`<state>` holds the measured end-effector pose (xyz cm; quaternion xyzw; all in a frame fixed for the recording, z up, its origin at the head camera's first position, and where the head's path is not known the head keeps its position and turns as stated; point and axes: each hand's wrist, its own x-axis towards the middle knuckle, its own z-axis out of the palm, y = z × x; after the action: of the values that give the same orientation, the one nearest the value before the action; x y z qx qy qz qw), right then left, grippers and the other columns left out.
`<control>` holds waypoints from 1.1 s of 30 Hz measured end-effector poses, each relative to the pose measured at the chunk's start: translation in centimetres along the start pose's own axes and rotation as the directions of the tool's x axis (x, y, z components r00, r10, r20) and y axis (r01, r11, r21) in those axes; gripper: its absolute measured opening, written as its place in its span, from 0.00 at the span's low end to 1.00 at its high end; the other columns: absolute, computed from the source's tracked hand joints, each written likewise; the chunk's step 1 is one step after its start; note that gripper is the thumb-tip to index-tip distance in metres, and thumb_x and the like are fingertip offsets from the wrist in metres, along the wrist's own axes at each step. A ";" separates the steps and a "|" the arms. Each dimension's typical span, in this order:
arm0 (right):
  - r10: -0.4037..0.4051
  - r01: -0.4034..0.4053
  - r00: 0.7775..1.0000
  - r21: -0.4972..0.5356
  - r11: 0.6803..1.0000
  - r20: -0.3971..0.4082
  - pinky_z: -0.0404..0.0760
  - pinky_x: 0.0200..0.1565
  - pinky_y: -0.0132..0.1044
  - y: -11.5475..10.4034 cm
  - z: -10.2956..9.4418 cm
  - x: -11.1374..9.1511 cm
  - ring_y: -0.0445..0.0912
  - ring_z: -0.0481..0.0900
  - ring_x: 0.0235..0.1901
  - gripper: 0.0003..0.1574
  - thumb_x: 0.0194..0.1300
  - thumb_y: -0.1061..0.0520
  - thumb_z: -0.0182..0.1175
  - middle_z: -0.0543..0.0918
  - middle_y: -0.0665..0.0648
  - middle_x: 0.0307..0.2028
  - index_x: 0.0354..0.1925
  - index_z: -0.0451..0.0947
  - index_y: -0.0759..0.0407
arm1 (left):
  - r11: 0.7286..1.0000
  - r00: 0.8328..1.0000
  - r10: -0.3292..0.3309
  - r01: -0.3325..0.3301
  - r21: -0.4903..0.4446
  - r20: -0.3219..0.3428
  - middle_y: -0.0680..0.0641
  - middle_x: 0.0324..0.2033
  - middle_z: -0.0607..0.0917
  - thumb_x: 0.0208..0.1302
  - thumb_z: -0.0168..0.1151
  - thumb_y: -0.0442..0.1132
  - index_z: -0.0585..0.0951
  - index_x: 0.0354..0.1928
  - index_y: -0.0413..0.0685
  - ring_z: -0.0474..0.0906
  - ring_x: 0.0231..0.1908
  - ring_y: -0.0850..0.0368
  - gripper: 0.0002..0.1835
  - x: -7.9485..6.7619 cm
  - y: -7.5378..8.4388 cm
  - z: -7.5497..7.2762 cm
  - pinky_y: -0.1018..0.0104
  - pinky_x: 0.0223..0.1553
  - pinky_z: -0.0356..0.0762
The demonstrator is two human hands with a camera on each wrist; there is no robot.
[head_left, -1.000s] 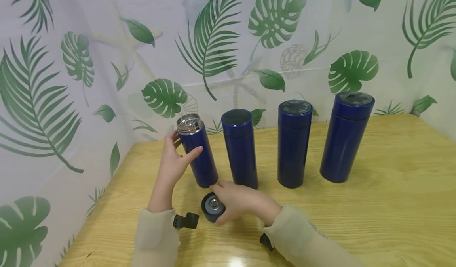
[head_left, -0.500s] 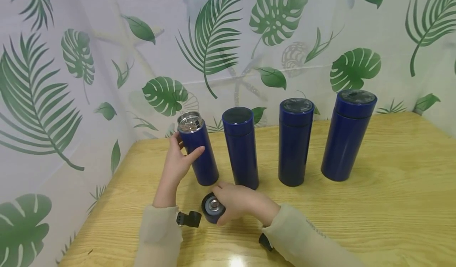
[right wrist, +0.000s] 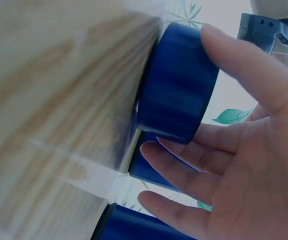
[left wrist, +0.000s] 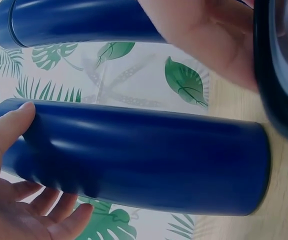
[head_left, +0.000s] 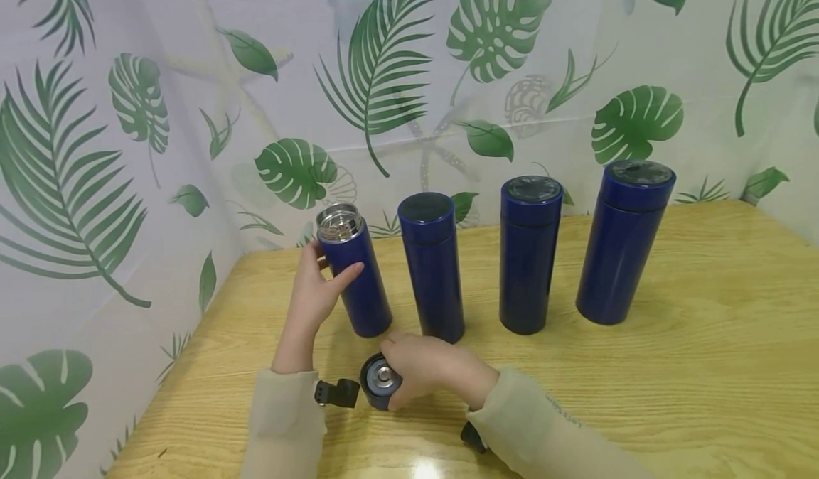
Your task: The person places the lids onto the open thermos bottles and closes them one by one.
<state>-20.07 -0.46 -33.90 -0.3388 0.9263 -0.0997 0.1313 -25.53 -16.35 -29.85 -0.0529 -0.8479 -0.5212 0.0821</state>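
Note:
On the left stands a blue thermos bottle (head_left: 366, 280) without its lid, its steel mouth (head_left: 339, 223) uncovered. My left hand (head_left: 312, 294) holds it high on the body, thumb in front and fingers round the far side. In the left wrist view the thumb (left wrist: 14, 122) lies on the bottle's smooth side. My right hand (head_left: 430, 367) grips the blue thermos lid (head_left: 377, 394) between thumb and fingers, just in front of the bottle. The lid is upside down, inner side up, and in the right wrist view its flat top is right at the wooden tabletop.
Several blue thermos bottles make a row; the three to the right, the near one (head_left: 435, 280), the middle one (head_left: 527, 266) and the far right one (head_left: 621, 251), wear lids. The wooden table (head_left: 691, 365) backs onto a leaf-print cloth (head_left: 397, 67).
My right hand has brought the lid slightly nearer to me along the table. The left hand keeps its hold on the uncovered bottle, which stays about where it was.

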 end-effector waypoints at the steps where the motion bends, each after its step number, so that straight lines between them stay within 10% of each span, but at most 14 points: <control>1: -0.001 0.001 1.000 -0.008 1.000 -0.004 0.71 0.44 0.33 0.0 0.0 0.0 0.45 0.71 0.45 0.43 0.42 0.44 0.69 0.72 0.54 0.46 0.52 0.67 0.64 | 1.000 1.000 0.002 -0.002 0.010 0.001 0.39 0.58 0.62 0.53 0.63 0.46 0.55 0.62 0.39 0.60 0.56 0.44 0.40 0.0 0.0 -0.1 0.49 0.52 0.63; 12: 0.006 -0.014 0.999 0.164 0.986 0.046 0.74 0.35 0.31 0.1 -0.9 -0.5 0.40 0.75 0.33 0.49 0.41 0.55 0.70 0.77 0.52 0.37 0.59 0.57 0.66 | 1.000 0.999 -0.021 0.020 0.021 0.036 0.40 0.56 0.66 0.48 0.67 0.48 0.58 0.59 0.40 0.63 0.56 0.44 0.41 -0.3 0.2 -0.9 0.48 0.50 0.65; 20: -0.093 0.124 0.988 0.274 0.954 -0.123 0.72 0.28 0.29 0.6 -3.2 -1.9 0.37 0.71 0.25 0.36 0.38 0.59 0.68 0.73 0.44 0.29 0.48 0.64 0.57 | 0.998 0.993 -0.041 0.036 0.045 0.114 0.42 0.55 0.66 0.45 0.69 0.48 0.56 0.62 0.44 0.62 0.55 0.42 0.44 -0.4 0.2 -1.5 0.46 0.47 0.67; 33: -0.019 0.173 0.878 0.282 0.944 -0.477 0.72 0.38 0.35 1.2 -7.9 -6.4 0.42 0.71 0.37 0.40 0.40 0.55 0.68 0.72 0.50 0.39 0.52 0.63 0.60 | 0.996 0.944 0.086 -0.093 0.007 0.318 0.46 0.55 0.68 0.40 0.73 0.43 0.61 0.61 0.49 0.65 0.54 0.43 0.44 -1.0 0.7 -2.5 0.50 0.46 0.69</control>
<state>-18.57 5.35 -25.61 -0.3252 0.8841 -0.3320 -0.0488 -24.21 -18.26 -28.31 -0.1737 -0.8523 -0.4924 -0.0310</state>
